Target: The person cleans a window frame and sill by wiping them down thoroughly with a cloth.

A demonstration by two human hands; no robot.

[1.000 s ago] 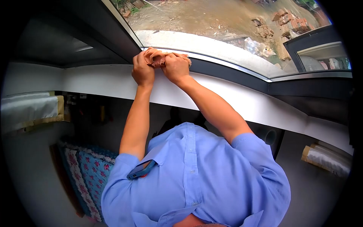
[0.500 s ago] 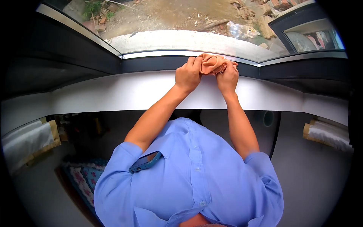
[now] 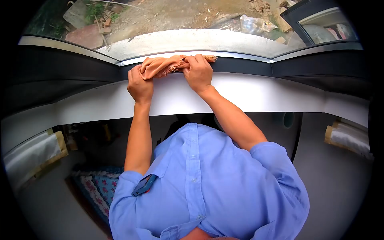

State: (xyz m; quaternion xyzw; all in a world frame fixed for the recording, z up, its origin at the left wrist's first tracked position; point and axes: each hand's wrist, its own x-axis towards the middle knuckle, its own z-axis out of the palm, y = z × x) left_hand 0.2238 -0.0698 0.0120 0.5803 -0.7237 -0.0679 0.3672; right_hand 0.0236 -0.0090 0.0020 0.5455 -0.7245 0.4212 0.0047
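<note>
An orange cloth with frayed edges is stretched between my two hands along the dark window frame. My left hand grips its left end near the corner of the frame. Closed round the cloth farther right is my right hand, with a short frayed end sticking out past the fingers. The cloth lies against the frame, just above the white sill. Part of it is hidden under my right fingers.
Behind the glass are a pale concrete ledge, rubble and a plastic bag. An open window sash is at upper right. A phone pokes from my shirt pocket. Rolled white fabric hangs at left, floral cloth below.
Both hands have moved left along the frame with the cloth. They are farther apart, and the bunched cloth is now drawn out lengthwise. The phone in the pocket has tilted more upright.
</note>
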